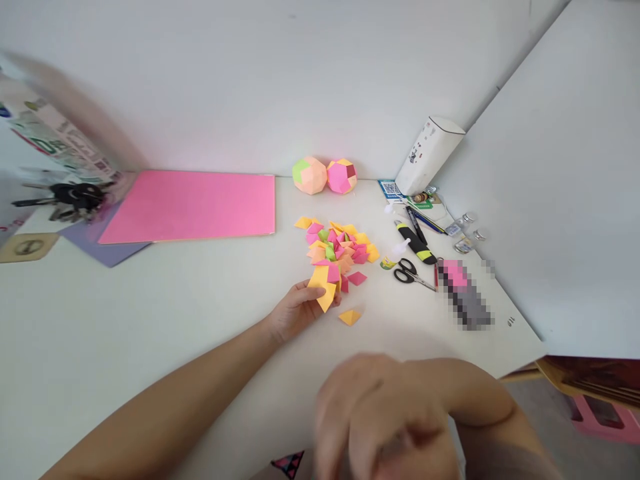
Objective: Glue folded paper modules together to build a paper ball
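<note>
Head camera: it looks down at a white table [125,320] with two bare arms reaching out over it.
Left hand: the left hand [295,310] is stretched far out on the table. Its fingers are closed around a folded yellow paper piece [324,290], pinching it at the near edge of the pile.
Right hand: the right hand [385,420] is close to the camera, low in the picture, and very blurry. I cannot tell if it is open or closed, or if it holds anything.
Paper pile: a heap of small folded papers [340,247] in yellow, pink, orange and green lies just past the left hand.
Loose piece: one little orange folded piece [349,317] lies alone on the table, just beside the left hand.
Paper balls: two round paper balls [325,175] sit side by side, touching, against the wall behind the pile.
Pink sheet: a big flat pink sheet [195,205] lies to the left, on top of a purple sheet [107,252].
Scissors: black-handled scissors [410,272] lie to the right of the pile, near a black and yellow marker [416,243].
White box: a white box [427,155] leans against the wall behind the marker.
</note>
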The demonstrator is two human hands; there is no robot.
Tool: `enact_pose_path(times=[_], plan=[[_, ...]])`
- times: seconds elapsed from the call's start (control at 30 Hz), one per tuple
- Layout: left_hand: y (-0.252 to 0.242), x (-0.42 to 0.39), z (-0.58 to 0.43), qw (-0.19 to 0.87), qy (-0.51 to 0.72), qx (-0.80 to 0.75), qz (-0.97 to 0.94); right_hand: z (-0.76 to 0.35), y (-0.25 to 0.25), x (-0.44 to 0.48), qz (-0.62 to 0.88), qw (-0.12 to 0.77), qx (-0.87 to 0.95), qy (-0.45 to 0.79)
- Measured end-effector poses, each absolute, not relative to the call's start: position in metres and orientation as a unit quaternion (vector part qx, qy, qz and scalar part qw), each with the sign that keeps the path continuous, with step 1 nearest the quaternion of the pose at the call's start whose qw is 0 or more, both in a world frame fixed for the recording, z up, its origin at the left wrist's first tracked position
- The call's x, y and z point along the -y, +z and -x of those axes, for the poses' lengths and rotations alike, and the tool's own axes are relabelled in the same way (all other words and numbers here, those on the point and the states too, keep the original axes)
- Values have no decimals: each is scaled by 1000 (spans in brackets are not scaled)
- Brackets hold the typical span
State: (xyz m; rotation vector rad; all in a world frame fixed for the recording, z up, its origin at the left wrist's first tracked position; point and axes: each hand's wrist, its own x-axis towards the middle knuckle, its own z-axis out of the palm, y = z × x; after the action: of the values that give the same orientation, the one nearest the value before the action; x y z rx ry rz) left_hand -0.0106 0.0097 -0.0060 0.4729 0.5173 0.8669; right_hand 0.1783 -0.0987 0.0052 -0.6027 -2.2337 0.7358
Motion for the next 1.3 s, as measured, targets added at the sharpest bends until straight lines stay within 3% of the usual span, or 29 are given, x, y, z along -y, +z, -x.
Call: enact_pose_path(times=[0.07, 0.13, 0.3, 0.4, 0.6, 0.7, 0.87, 1.3], plan=[[-5, -10, 10, 849, 414, -244, -221, -174, 41, 65, 253, 295, 878, 281], [-4, -10, 10, 853, 410, -235, -221, -174, 58, 34, 400, 276, 855, 180], [0, -10, 12, 858, 393, -233, -236, -187, 27, 8, 526, 144, 831, 108], [0, -10, 12, 854, 396, -240, -237, -188, 13, 14, 528, 134, 828, 133], [-3, -11, 11, 856, 394, -244, -227, -187, 14, 15, 494, 189, 812, 245], [-2, -10, 11, 857, 398, -230, -231, -188, 16, 11, 473, 300, 772, 301], [-1, -11, 12, 853, 397, -239, -240, -184, 20, 12, 446, 446, 734, 253], [-3, -6, 8, 869, 381, -249, -194, -172, -1, 17, 446, 454, 714, 294]])
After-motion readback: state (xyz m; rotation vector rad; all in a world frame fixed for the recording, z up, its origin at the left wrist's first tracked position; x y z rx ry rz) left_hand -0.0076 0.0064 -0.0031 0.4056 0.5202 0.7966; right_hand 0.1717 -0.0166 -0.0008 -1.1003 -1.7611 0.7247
